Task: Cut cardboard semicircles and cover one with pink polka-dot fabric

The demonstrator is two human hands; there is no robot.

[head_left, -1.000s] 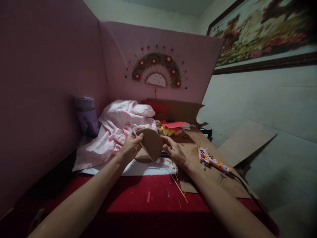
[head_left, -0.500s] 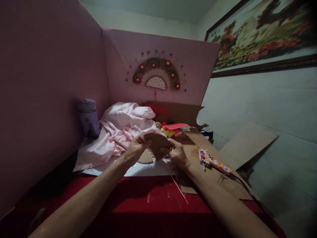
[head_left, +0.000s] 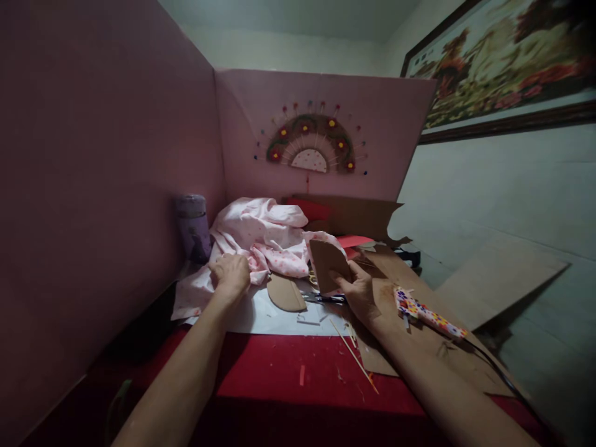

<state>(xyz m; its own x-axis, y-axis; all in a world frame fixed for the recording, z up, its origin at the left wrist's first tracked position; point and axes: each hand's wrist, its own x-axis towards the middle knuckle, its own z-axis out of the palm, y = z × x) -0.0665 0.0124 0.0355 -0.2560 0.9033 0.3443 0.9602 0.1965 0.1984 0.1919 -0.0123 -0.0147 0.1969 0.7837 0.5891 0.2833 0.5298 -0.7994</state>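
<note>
My right hand holds a rounded cardboard piece, its thumb lying across the brown face; pink spotted cloth shows along the curved edge behind it. Over to the left, my left hand is on the crumpled pink spotted cloth, its fingers curled into the fabric and partly hidden. A second half-round cardboard piece lies on a white sheet between the hands. Beside it, scissors lie partly behind the right hand.
A glue gun with a flowered cover rests on cardboard at right, its cord trailing off. Thin sticks lie on the red tablecloth. A purple tumbler stands left. A decorated fan hangs on the pink panel.
My left hand has let go of the cardboard piece and moved left onto the pink cloth. The right hand keeps the piece, now tilted to the right. The view has shifted left.
</note>
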